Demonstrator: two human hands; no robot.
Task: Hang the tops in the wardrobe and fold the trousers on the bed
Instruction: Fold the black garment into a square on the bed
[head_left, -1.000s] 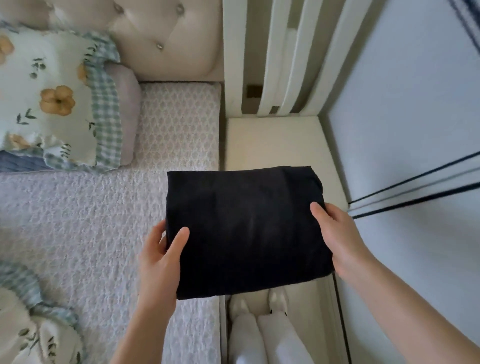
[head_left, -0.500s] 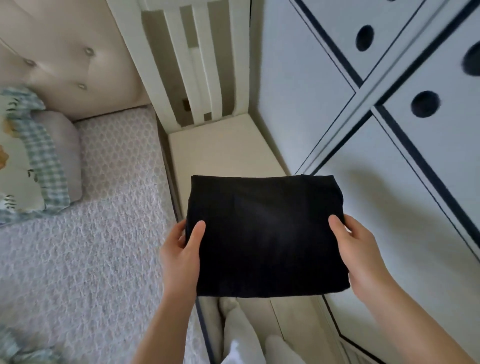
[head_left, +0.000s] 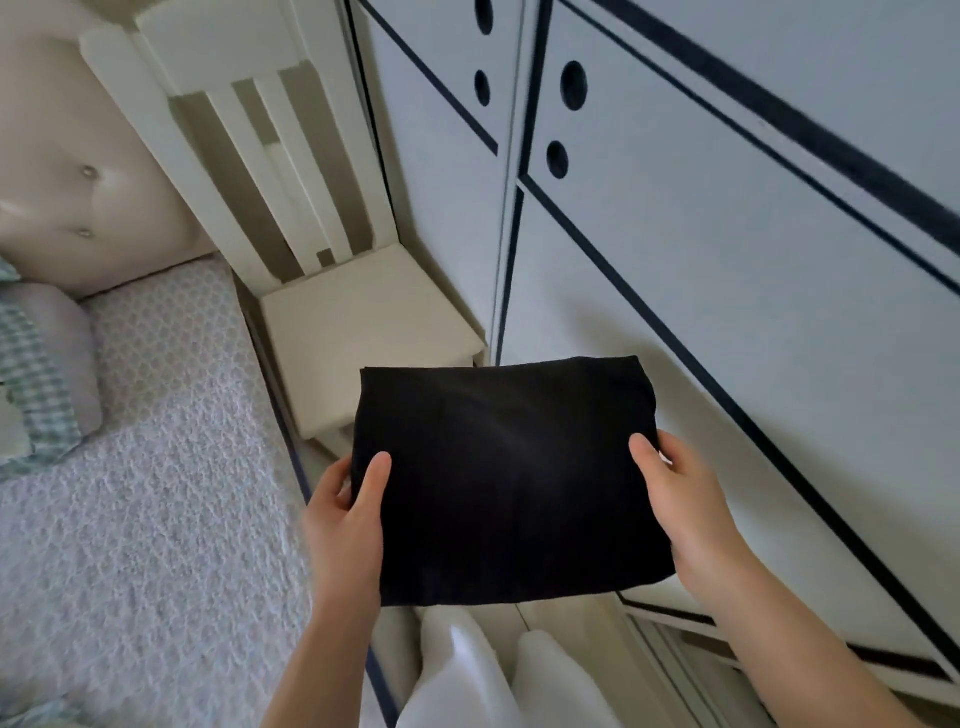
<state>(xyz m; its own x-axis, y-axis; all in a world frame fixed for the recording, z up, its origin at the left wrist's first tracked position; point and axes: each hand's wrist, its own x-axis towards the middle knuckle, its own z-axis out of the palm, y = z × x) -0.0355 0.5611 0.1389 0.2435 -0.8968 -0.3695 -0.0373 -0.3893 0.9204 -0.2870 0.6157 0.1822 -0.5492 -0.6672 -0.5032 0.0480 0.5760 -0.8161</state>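
Item: folded black trousers (head_left: 506, 480), a flat rectangle at lower centre of the frame, carried off the bed (head_left: 145, 499) (a second ago it lay under them) and now held before the closed wardrobe doors (head_left: 727, 291) at right, past the white chair (head_left: 358, 332); folding judged complete, stowing next. Grip: left hand (head_left: 345, 525) closed on the left edge, thumb on top, fingers beneath; right hand (head_left: 691, 506) likewise clasping the right edge. Both hold the trousers clear of any surface.
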